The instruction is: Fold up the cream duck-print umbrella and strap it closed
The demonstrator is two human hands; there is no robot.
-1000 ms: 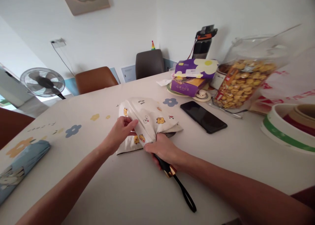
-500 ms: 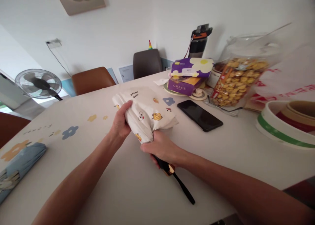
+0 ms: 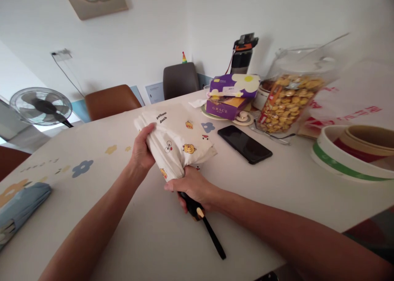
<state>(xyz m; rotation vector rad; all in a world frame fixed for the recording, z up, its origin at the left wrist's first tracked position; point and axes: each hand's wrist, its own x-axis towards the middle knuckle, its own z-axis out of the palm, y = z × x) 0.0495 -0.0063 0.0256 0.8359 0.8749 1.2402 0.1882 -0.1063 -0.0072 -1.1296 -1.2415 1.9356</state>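
A folding umbrella (image 3: 172, 143) with white canopy cloth, yellow duck drawings and the words "yellow duck" is held over the table in both hands. Its cloth is gathered in loose folds. My left hand (image 3: 143, 149) is closed on the left side of the cloth, thumb on top. Around the cloth's lower end, by the black handle (image 3: 191, 205), my right hand (image 3: 193, 186) is wrapped. A black strap (image 3: 214, 238) hangs from the handle towards me. The fingers under the cloth are partly hidden.
A phone (image 3: 244, 144) lies right of the umbrella. Behind it are glasses (image 3: 273, 135), purple boxes (image 3: 226, 107), a bottle (image 3: 242, 55) and a snack jar (image 3: 291, 100). Tape rolls (image 3: 338, 164) sit at the right. A folded blue umbrella (image 3: 26, 205) lies at the left on the table (image 3: 138, 240).
The view has shifted slightly, so most things appear a little further left. Both hands keep their hold on the umbrella, and its printed words show more sharply.
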